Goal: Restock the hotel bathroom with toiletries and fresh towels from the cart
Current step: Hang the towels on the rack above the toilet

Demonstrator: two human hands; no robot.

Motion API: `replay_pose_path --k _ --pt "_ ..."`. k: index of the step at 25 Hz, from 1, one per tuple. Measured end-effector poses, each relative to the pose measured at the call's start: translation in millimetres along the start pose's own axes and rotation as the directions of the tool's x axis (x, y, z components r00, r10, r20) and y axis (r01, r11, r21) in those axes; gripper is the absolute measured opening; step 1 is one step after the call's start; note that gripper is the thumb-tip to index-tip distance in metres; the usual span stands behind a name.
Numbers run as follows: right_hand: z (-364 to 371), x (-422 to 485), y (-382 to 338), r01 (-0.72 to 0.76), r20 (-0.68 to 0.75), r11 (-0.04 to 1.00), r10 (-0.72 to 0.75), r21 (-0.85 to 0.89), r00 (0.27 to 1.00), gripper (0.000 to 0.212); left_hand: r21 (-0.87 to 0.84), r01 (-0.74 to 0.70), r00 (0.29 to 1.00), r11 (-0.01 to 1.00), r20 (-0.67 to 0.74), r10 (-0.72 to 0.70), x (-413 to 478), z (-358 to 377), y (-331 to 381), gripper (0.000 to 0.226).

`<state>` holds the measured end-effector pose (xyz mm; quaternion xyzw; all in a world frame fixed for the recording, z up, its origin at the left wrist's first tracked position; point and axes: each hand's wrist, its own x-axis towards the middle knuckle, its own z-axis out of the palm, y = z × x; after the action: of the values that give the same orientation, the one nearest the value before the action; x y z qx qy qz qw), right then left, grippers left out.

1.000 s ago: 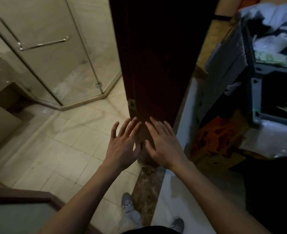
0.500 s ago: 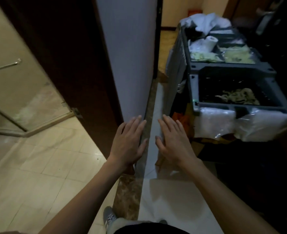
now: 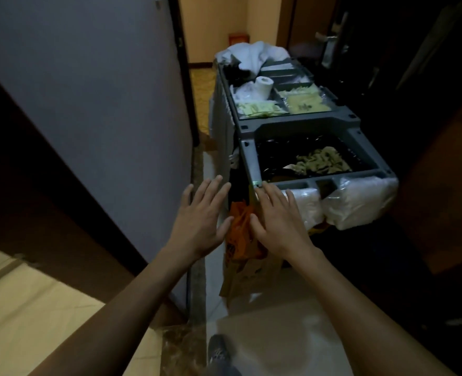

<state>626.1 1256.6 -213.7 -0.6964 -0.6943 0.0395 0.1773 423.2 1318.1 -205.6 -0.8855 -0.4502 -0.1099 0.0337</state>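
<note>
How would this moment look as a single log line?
phase: reaching toward cart | left hand: open, empty | right hand: open, empty | toilet roll on top tray | nothing picked yet

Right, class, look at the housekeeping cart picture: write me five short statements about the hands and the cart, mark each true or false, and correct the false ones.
1. Both hands are empty, fingers spread. True: left hand, right hand.
2. A toilet paper roll stands in the cart's top tray. True.
3. The right hand holds a white towel. False: it holds nothing.
4. White linen is heaped at the cart's far end. True.
5. The orange bag lies in the top tray. False: it hangs low by the cart's near end, between the hands.
</note>
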Motion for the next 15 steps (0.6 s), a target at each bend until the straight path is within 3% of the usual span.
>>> replay_pose_path --k 15 --pt "-14.5 147.5 52.1 -0.119 -0.041 0.991 0.117 -0.059 0.992 0.066 -0.129 -0.048 0.998 0.991 -0.044 0.042 169.3 24.7 -26.2 0.073"
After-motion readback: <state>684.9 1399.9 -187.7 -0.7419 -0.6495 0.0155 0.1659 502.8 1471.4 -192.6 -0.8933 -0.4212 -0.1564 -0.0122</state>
